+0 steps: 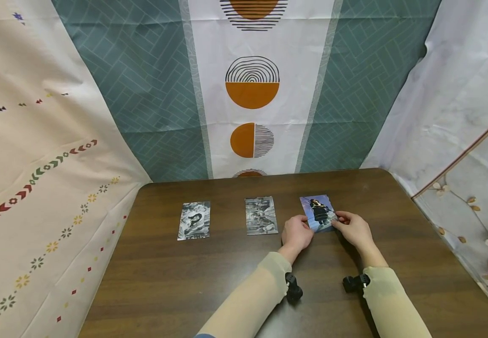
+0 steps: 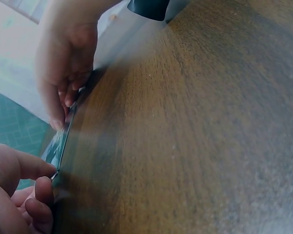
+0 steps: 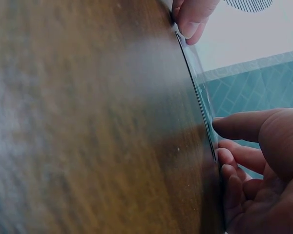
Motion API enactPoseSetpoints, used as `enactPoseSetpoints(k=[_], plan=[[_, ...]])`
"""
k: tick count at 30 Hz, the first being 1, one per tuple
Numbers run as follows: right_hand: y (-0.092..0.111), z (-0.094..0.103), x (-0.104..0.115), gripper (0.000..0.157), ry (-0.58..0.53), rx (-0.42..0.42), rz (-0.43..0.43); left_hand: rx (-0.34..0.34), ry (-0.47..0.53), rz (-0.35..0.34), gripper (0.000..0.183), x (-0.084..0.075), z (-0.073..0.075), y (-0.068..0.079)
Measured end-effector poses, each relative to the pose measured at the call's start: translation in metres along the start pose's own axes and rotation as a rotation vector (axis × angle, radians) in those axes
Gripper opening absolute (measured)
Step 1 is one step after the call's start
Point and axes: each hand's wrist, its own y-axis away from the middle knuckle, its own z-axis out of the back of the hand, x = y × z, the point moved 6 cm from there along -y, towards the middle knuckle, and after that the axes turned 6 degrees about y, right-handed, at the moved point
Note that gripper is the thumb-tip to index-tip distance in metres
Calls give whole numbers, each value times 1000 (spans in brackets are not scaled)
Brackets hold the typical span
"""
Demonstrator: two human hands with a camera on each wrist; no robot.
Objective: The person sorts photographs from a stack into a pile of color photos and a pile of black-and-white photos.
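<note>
A colour picture card with a dark figure on a blue-violet ground is at the right of the row on the table. My left hand pinches its near left corner; in the left wrist view the thumb and fingers meet at that corner. On the card's right side, my right hand grips it between thumb and fingers. The right wrist view shows the card nearly edge-on, close over the wood, with the right thumb on its face and fingers curled at the edge.
Two black-and-white picture cards lie flat to the left, one in the middle and one farther left. They sit on a brown wooden table. Patterned cloths hang behind it and along both sides.
</note>
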Motion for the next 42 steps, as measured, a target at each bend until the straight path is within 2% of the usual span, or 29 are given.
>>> enactPoseSetpoints(k=[14,31,36,42], plan=[[1,-1,-4,49,-11,9,-26,13,17,-2,44,2,-4,-3],[-2,0,-6,49,-46,17,-39,26,13,-4,47,2,-1,-6],[-3,0,-4,49,-52,23,-38,40,90,-23,48,4,2,-7],[0,5,-4,50,-109,32,-55,126,339,-70,52,5,13,2]])
